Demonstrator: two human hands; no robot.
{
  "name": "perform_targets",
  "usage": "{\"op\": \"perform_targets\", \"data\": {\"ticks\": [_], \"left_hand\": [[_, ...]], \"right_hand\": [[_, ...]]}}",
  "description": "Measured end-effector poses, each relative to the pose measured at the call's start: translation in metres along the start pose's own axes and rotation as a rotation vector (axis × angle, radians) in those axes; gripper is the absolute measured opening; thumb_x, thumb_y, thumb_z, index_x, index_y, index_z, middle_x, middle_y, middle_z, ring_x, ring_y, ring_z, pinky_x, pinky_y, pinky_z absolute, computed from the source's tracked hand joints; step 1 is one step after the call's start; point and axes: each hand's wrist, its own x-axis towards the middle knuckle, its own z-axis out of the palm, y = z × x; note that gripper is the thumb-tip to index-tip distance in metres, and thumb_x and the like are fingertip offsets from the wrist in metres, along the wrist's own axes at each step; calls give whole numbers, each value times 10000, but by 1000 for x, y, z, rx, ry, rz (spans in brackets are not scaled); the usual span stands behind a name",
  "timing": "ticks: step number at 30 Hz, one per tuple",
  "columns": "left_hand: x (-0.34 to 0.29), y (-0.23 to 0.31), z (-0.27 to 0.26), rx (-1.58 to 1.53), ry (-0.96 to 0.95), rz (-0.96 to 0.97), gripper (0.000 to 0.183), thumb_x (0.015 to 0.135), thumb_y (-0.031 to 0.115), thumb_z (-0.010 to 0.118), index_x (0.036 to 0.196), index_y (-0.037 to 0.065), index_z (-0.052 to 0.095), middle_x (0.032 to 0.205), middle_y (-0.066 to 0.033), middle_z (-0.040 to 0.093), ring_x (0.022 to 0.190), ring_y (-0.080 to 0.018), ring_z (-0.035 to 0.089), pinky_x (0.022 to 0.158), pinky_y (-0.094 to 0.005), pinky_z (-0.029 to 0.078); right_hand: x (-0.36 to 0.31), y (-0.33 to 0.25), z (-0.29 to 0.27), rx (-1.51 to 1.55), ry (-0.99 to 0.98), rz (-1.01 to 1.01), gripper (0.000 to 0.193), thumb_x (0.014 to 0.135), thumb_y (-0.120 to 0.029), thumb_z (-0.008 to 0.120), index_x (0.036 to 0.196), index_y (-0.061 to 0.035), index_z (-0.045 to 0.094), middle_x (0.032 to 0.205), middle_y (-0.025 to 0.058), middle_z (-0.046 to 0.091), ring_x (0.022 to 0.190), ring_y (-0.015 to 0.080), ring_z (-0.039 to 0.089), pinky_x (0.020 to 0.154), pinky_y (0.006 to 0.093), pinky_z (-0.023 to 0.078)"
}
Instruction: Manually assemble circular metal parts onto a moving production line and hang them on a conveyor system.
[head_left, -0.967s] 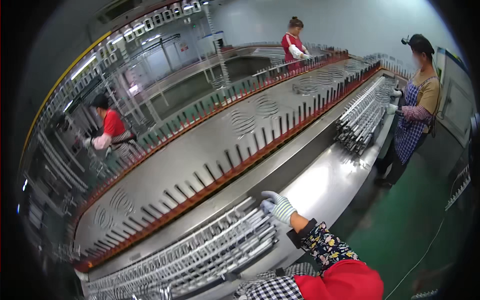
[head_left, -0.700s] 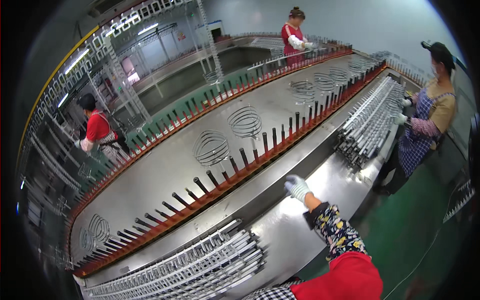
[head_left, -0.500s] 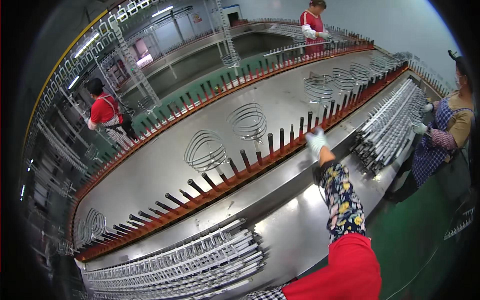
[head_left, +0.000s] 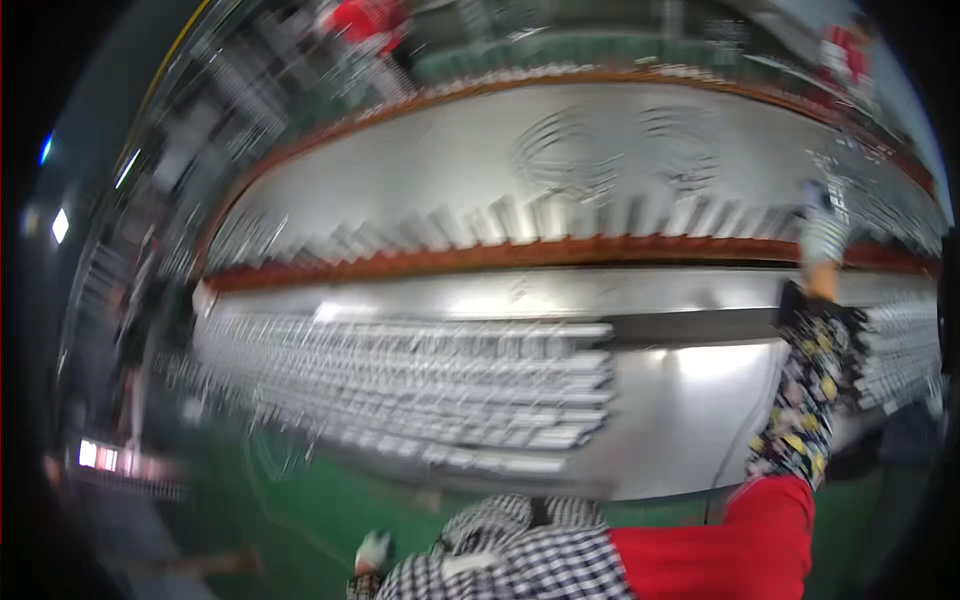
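My right hand (head_left: 824, 238), in a pale glove with a floral sleeve cover, reaches over the row of upright pegs (head_left: 520, 218) on the right. Its fingers are smeared by motion, and a dark bluish shape shows at their tips. Low beside the checked apron (head_left: 530, 555), my left hand (head_left: 375, 550) hangs gloved and blurred, away from the bench. Two round silvery wire coils (head_left: 570, 152) (head_left: 680, 150) stand behind the pegs. A stack of silver metal bars (head_left: 410, 385) lies on the near ledge.
An orange-brown rail (head_left: 480, 262) carries the pegs along the metal bench (head_left: 420, 145). More bars (head_left: 905, 345) lie at the right. Two people in red (head_left: 368, 25) (head_left: 845, 55) stand beyond the bench. The floor (head_left: 300, 505) is green.
The view has swung, so the bench now runs nearly level. My right hand has moved farther right along the peg row, and my left hand has come into view at the bottom.
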Motion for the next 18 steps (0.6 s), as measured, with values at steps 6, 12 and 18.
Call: {"op": "perform_targets", "data": {"ticks": [6,12,18], "left_hand": [[15,-30,44,-903,-39,-345,328,838,250,527,1102,55,525,829,-50,601,640,-133,552,538,-274,458],[30,-151,137,-628,-82,-186,393,815,310,522,1110,51,537,951,-127,622,818,-218,602,735,-314,465],[77,-181,69,-935,-117,-185,352,834,281,517,1086,36,519,805,-75,599,589,-170,571,483,-304,469]], "right_hand": [[-250,-151,22,908,-454,109,346,844,-373,511,986,-58,529,733,39,558,509,91,511,412,189,415],[-440,-324,66,1189,-977,309,417,853,-352,509,1136,-51,459,938,124,574,566,129,562,444,231,470],[-466,-276,133,72,-749,-676,232,833,-157,469,1037,-68,534,829,118,603,706,261,567,611,347,456]]}}
